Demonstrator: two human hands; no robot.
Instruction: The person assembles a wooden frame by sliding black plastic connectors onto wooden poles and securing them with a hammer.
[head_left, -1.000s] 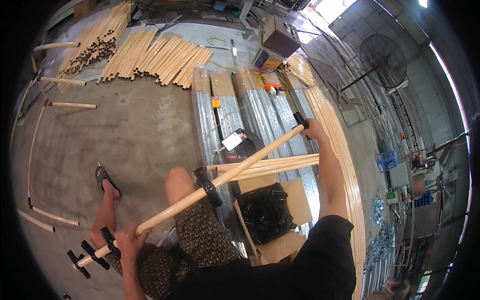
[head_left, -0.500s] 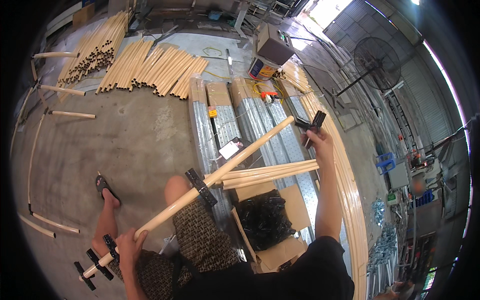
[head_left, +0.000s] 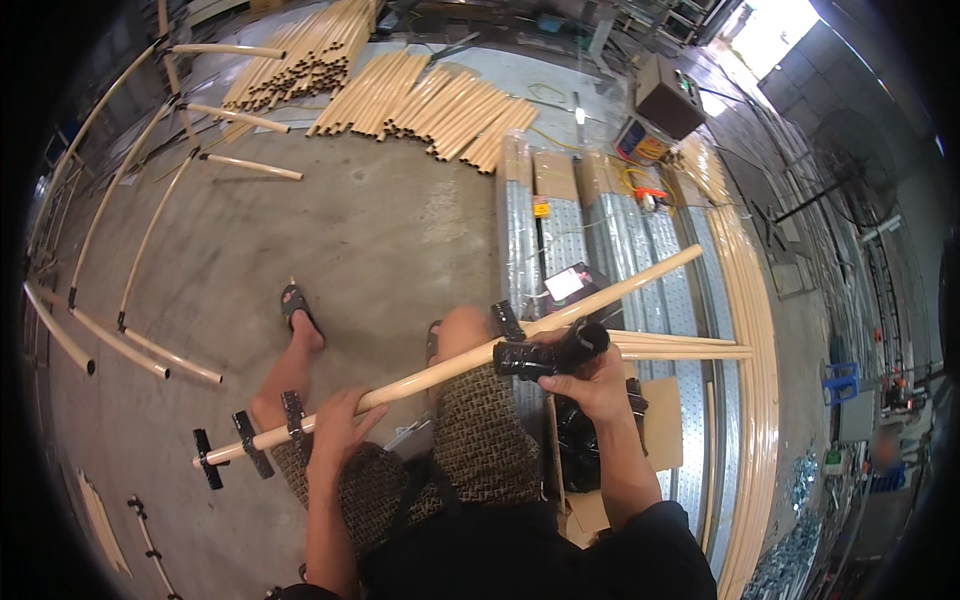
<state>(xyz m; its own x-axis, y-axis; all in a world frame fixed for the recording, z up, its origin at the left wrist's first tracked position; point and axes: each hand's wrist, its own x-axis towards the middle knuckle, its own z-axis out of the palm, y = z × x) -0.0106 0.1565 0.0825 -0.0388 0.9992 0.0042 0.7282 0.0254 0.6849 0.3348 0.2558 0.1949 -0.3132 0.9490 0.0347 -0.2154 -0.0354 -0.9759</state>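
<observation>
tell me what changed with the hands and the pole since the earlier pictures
The right hand has brought a black fitting from the far end of the pole back toward the body, near mid-pole. The left hand still grips the pole near three other fittings.

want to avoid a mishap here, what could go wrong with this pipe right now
The pipe could tip or swing: its far end sticks out past the right hand and might knock what looks like a phone, seen beside it. The black joint might slip and drop, since the right hand alone seems to hold it while the left hand is on the pipe.
</observation>
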